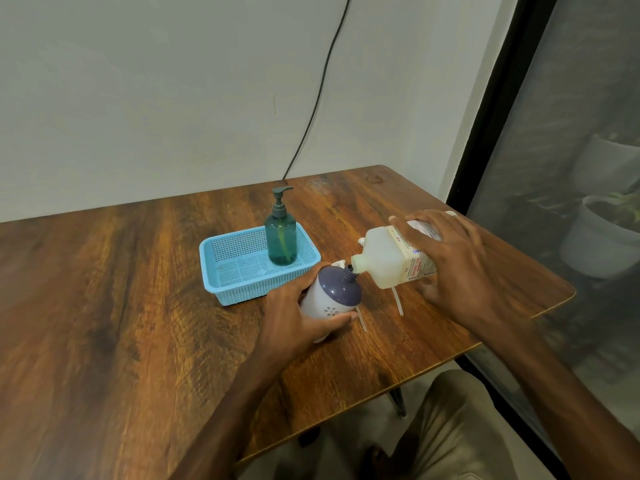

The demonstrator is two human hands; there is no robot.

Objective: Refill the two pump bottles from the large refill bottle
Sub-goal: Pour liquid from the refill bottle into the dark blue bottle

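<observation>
My left hand (298, 320) grips a white pump bottle with a purple shoulder (334, 294), its pump off and its neck open. My right hand (453, 261) holds the large pale refill bottle (388, 258) tipped on its side, spout touching the open neck. A teal pump bottle (280, 239) with its pump on stands upright in the blue basket (221, 275). Two white pump heads with dip tubes lie on the table, one (362, 318) beside the purple bottle, the other (397, 301) under the refill bottle.
The wooden table (121, 306) has its right edge and corner close to my right arm. A black cable (322, 88) hangs down the wall behind. White plant pots (595, 244) sit behind the glass to the right.
</observation>
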